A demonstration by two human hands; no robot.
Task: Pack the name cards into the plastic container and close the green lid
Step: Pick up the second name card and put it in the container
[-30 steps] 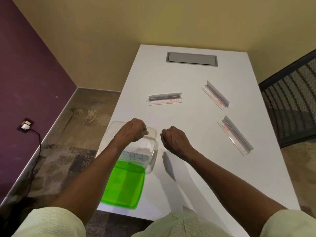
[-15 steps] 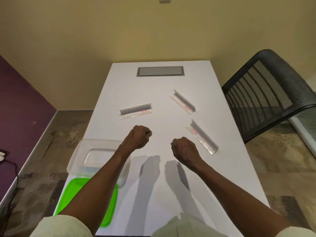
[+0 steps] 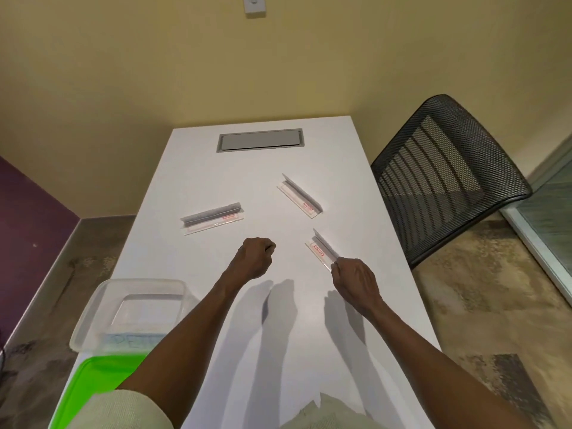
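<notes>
Right hand (image 3: pixel 356 281) reached glossy, L-shaped clear name card (image 3: pixel 322 249).

A long white table (image 3: pixel 185 168) runs away toward a plain yellow wall (image 3: pixel 154 72). Set flush into its far end is a grey rectangular hatch (image 3: pixel 261 141), closed flat. High on the wall, above that end, sits a white light switch (image 3: pixel 255 4), partly cut off by the top edge. To the right of the table stands a black mesh-backed office chair (image 3: pixel 445 171), turned a little away and just beside the table's edge. On the left, a purple wall (image 3: pixel 28 209) meets the yellow one at a corner. The floor (image 3: pixel 483 292) is mottled brown and grey, and a pale-framed glass panel (image 3: pixel 548 230) runs along it at far right.
</notes>
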